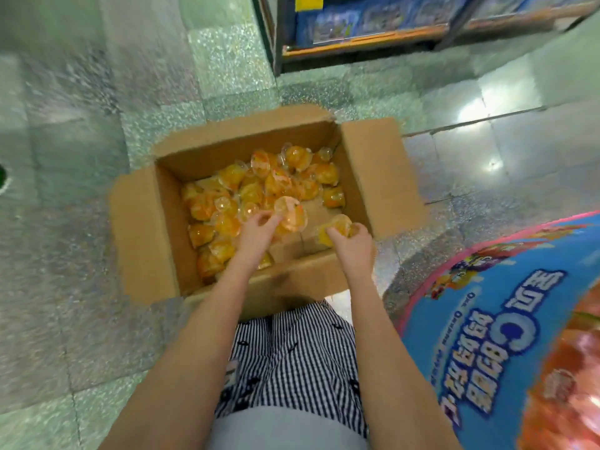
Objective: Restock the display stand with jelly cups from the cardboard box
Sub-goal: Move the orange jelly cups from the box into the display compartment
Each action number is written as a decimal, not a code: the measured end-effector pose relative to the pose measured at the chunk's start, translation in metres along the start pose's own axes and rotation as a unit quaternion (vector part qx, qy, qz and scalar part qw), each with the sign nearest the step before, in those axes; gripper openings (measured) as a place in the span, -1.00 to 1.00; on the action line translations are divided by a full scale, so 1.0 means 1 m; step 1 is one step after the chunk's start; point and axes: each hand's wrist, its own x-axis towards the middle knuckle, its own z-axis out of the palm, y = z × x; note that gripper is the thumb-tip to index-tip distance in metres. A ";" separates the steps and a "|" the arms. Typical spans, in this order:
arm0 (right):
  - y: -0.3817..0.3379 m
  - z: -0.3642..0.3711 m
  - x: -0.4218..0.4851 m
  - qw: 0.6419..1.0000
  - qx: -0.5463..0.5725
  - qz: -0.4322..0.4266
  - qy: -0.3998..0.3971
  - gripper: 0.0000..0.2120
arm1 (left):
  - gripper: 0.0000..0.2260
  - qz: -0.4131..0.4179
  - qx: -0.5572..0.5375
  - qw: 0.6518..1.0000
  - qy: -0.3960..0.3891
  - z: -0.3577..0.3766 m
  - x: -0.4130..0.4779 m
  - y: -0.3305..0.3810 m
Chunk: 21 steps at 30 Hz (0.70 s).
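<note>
An open cardboard box point(146, 228) sits on the floor below me, with several orange jelly cups point(259, 183) loose inside. My left hand point(258, 230) reaches into the box and grips jelly cups point(290, 211) near the middle. My right hand point(354, 243) curls round another jelly cup point(337, 227) by the box's right wall. The blue and pink display stand point(506, 336) rises at the right edge of the view, and orange cups show in it at the far right.
The polished tiled floor point(81, 157) surrounds the box. A shelf unit point(357, 37) with blue packages stands at the top, beyond the box. The box flaps point(380, 170) stick out on all sides. My striped shorts point(292, 352) are right behind the box.
</note>
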 end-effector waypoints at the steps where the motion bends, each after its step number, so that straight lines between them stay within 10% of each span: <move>1: 0.000 -0.004 -0.011 1.000 0.020 0.004 0.015 -0.22 | -0.59 0.017 -0.011 1.000 -0.010 0.003 -0.008 0.005; 17: 0.085 -0.117 -0.122 0.951 0.222 0.010 0.216 -0.26 | -0.73 0.198 0.032 0.940 -0.275 0.103 -0.118 0.044; 21: 0.148 -0.148 -0.153 0.923 0.266 0.038 0.275 -0.38 | -0.51 0.216 0.071 0.909 -0.348 0.154 -0.167 0.026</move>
